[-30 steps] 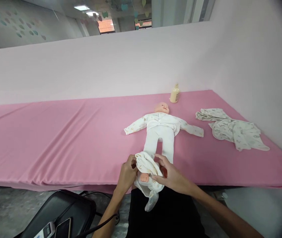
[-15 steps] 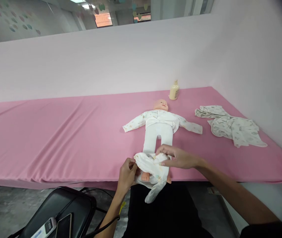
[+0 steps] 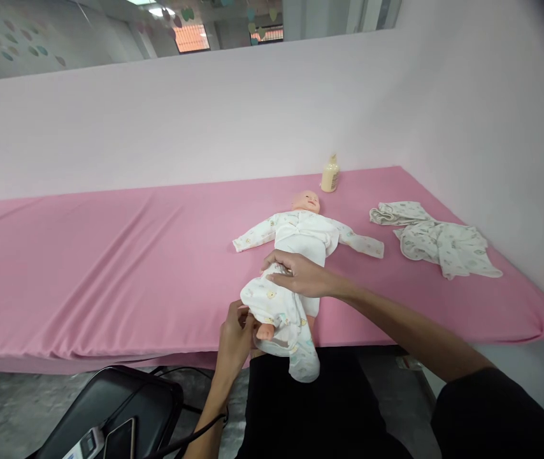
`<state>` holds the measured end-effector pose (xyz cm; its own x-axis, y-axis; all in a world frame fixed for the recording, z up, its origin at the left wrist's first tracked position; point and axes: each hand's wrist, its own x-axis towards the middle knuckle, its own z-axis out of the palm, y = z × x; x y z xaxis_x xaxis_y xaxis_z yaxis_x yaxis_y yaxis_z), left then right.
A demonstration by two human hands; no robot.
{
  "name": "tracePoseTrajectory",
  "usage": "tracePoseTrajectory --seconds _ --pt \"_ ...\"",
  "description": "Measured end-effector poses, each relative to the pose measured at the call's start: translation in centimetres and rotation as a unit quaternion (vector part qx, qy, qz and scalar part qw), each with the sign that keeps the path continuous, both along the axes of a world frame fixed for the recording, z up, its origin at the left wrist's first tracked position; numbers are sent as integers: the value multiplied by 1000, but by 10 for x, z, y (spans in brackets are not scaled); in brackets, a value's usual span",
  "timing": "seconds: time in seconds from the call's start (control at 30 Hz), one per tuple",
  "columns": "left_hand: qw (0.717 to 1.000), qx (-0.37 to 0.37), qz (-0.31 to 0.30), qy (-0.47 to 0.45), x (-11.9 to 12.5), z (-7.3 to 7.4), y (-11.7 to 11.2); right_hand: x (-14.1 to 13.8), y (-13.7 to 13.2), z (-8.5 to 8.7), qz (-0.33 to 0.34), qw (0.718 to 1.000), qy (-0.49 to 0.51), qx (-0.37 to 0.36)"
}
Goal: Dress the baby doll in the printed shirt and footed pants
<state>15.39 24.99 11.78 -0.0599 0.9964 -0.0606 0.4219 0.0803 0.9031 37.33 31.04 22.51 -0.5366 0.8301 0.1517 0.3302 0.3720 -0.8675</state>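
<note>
A baby doll [image 3: 306, 201] lies on its back in a patterned white top [image 3: 300, 223], head toward the wall and arms spread. White printed baby pants [image 3: 279, 306] are bunched around one lower leg, with a bare foot [image 3: 265, 332] showing and one pant leg hanging past the table edge. My right hand [image 3: 295, 273] is closed on the upper edge of the pants, over the doll's thigh. My left hand [image 3: 237, 328] pinches the pants' left edge beside the foot; its fingertips are partly hidden.
A pump bottle [image 3: 330, 175] stands near the wall beyond the doll's head. Folded printed baby clothes [image 3: 444, 242] lie at right on the pink-covered table [image 3: 109, 268]. Below left, a black stool [image 3: 143, 405] carries a phone [image 3: 120, 440] and a white device [image 3: 85, 444].
My right hand has moved left and up the doll's leg, drawing the pants' edge along. My left hand has shifted slightly left. The hanging pant leg has swung right.
</note>
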Motion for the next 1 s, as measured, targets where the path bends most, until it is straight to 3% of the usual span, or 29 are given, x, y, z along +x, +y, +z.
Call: tracePoseTrajectory --seconds 0.13,0.2,0.27,0.4,0.5,0.67,0.8,0.9,1.0 --pt "985 148 85 35 6 36 -29 -10 -5 2 14 1000 -1 12" --pt "979 184 67 51 17 53 -40 -19 -8 3 11 1000 4 17" --pt "983 160 21 88 31 60 -45 -29 -11 5 2 1000 7 14" --pt "986 111 -5 126 45 54 -36 -41 -14 6 9 1000 4 6" --pt "989 104 -30 101 36 48 -27 -36 -10 4 32 999 4 -9" --pt "995 6 -69 -78 9 55 -21 -5 10 -4 107 982 8 -157" --pt "986 -45 -57 -153 1 55 -19 14 20 -16 184 937 59 -290" --pt "985 -33 -30 -169 6 50 -19 19 19 -26 228 912 94 -328" --pt "984 -27 -18 -173 14 46 -20 22 15 -36 222 916 78 -326"
